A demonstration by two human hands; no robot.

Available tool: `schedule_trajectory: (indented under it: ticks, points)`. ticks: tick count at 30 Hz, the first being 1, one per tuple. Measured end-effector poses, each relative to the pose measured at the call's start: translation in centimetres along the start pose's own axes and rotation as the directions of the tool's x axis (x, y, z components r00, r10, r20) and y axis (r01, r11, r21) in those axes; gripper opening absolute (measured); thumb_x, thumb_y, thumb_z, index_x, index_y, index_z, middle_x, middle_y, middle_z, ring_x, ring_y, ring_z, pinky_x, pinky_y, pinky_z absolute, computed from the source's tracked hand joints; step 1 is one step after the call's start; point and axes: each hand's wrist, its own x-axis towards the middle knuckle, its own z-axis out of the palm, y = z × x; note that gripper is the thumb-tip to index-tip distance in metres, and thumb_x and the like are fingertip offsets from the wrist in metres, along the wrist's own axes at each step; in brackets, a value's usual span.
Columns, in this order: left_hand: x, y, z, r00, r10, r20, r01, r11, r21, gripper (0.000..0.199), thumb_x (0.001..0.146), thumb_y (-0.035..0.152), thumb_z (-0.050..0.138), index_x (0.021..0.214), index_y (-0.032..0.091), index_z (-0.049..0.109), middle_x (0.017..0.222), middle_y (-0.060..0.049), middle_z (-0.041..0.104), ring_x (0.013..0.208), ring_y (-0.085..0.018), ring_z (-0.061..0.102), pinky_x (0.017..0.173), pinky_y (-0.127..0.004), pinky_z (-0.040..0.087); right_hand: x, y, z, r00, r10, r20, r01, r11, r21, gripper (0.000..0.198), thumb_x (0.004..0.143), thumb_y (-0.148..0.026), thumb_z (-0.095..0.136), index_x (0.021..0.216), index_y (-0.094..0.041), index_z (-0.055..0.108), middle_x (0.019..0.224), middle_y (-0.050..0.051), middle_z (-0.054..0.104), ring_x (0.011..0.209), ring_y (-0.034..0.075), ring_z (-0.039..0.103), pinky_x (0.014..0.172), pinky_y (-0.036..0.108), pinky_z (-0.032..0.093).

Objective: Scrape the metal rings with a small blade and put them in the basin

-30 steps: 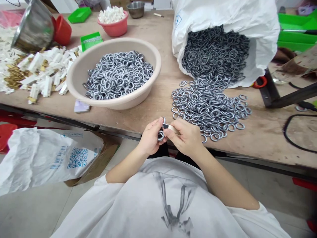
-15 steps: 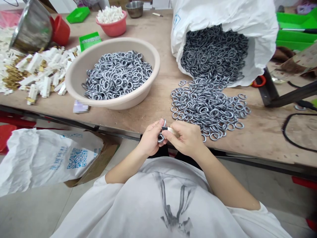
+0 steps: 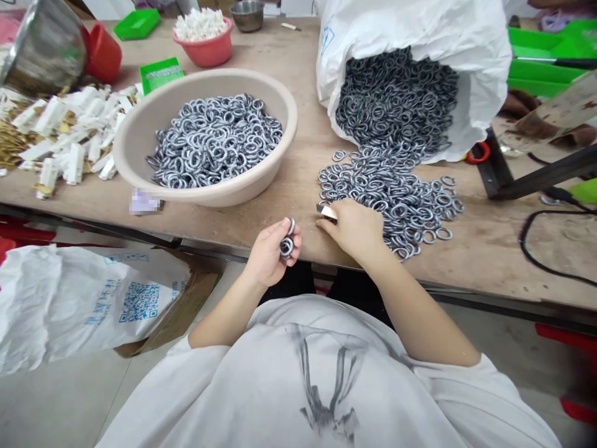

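Several grey rings (image 3: 286, 247) sit in my left hand (image 3: 270, 254), its fingers curled around them above the table's front edge. My right hand (image 3: 357, 227) is closed on a small knife (image 3: 329, 213) with a white handle and a short dark blade that points left. That hand rests over the left front of a loose pile of grey rings (image 3: 396, 199) and hides part of it. Left of the pile, a beige basin (image 3: 284, 146) holds many more rings.
A white sack (image 3: 485, 87) lies on its side, spilling rings. White and brass pieces (image 3: 69, 137), a metal bowl (image 3: 46, 50) and green trays (image 3: 161, 76) are on the left. A black metal bracket (image 3: 494, 168) and cable (image 3: 525, 239) are at right.
My hands have parted. The right hand moved with the knife away from the rings in my left hand, up to the pile's edge; the left hand shifted left and turned slightly open.
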Motion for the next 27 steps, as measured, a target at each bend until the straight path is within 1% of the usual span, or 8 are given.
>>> schedule_trajectory:
  ticks: [3,6,7,9,12,17,20,27]
  points:
    - [0.4,0.7,-0.5,1.000,0.012,-0.021,-0.013,0.999,-0.049,0.034,0.075,0.035,0.077,0.100,0.017,0.065,0.065,0.004,0.058,0.045,-0.005,0.050,0.034,-0.014,0.031,0.5,-0.3,0.0,1.000,-0.015,0.024,0.015,1.000,0.004,0.022,0.091,-0.035,0.058,0.094,-0.020,0.073,0.098,0.012,0.072,0.077,0.023,0.064,0.059,0.030,0.031]
    - [0.6,0.8,-0.7,0.999,-0.035,-0.020,0.032,0.992,-0.125,0.026,0.076,0.032,0.073,0.097,0.018,0.064,0.069,0.003,0.060,0.048,-0.007,0.053,0.034,-0.015,0.034,0.4,-0.4,-0.3,0.999,0.000,-0.036,0.011,0.952,0.305,0.022,0.091,-0.033,0.057,0.083,-0.018,0.071,0.086,0.008,0.069,0.073,0.021,0.061,0.059,0.030,0.034]
    - [0.6,0.8,-0.5,0.998,-0.060,-0.011,0.057,0.987,-0.148,0.024,0.078,0.035,0.071,0.092,0.018,0.063,0.070,0.003,0.061,0.048,-0.007,0.054,0.034,-0.015,0.035,0.2,-0.4,-0.4,0.999,0.002,-0.040,0.017,0.881,0.474,0.023,0.090,-0.036,0.058,0.081,-0.019,0.069,0.080,0.006,0.067,0.069,0.019,0.060,0.058,0.030,0.036]
    - [0.6,0.4,-0.1,0.994,-0.106,0.035,0.110,0.980,-0.165,0.029,0.080,0.044,0.067,0.083,0.016,0.060,0.073,0.001,0.061,0.049,-0.008,0.055,0.032,-0.016,0.035,-0.7,-0.9,-0.4,1.000,0.003,-0.027,0.020,0.619,0.785,0.026,0.088,-0.043,0.062,0.078,-0.020,0.067,0.070,0.001,0.062,0.061,0.015,0.055,0.056,0.028,0.039]
    - [0.5,-0.5,0.9,0.989,-0.115,0.098,0.127,0.983,-0.131,0.040,0.080,0.055,0.068,0.085,0.017,0.059,0.070,0.001,0.060,0.047,-0.008,0.054,0.030,-0.016,0.031,-2.6,-2.2,0.4,0.999,0.021,0.033,-0.037,0.228,0.973,0.026,0.081,-0.046,0.071,0.078,-0.021,0.066,0.066,-0.002,0.060,0.052,0.011,0.052,0.050,0.027,0.042]
    - [0.2,-1.6,1.6,0.995,0.011,0.097,-0.008,1.000,-0.024,0.046,0.074,0.059,0.074,0.085,0.019,0.052,0.062,0.006,0.053,0.044,-0.007,0.051,0.030,-0.015,0.033,-4.5,-3.5,1.8,0.994,0.012,0.107,-0.107,-0.028,0.994,0.030,0.070,-0.040,0.083,0.075,-0.021,0.061,0.071,-0.005,0.056,0.047,0.010,0.057,0.044,0.026,0.048]
    - [0.2,-1.7,1.5,0.992,0.037,0.122,-0.038,0.999,0.008,0.046,0.074,0.057,0.076,0.081,0.019,0.050,0.063,0.006,0.053,0.044,-0.006,0.051,0.031,-0.015,0.035,-4.5,-3.1,1.6,0.993,0.006,0.115,-0.114,-0.070,0.991,0.036,0.066,-0.038,0.087,0.081,-0.023,0.059,0.070,-0.007,0.057,0.048,0.010,0.059,0.046,0.026,0.051]
    - [-0.1,-1.6,1.6,0.981,0.026,0.192,-0.030,0.999,0.018,0.042,0.079,0.055,0.071,0.079,0.017,0.053,0.059,0.006,0.047,0.043,-0.007,0.050,0.030,-0.015,0.034,-3.7,-2.3,0.4,0.991,-0.091,0.097,-0.091,0.062,0.994,0.040,0.073,-0.054,0.079,0.093,-0.022,0.064,0.072,-0.003,0.062,0.056,0.014,0.060,0.051,0.029,0.051]
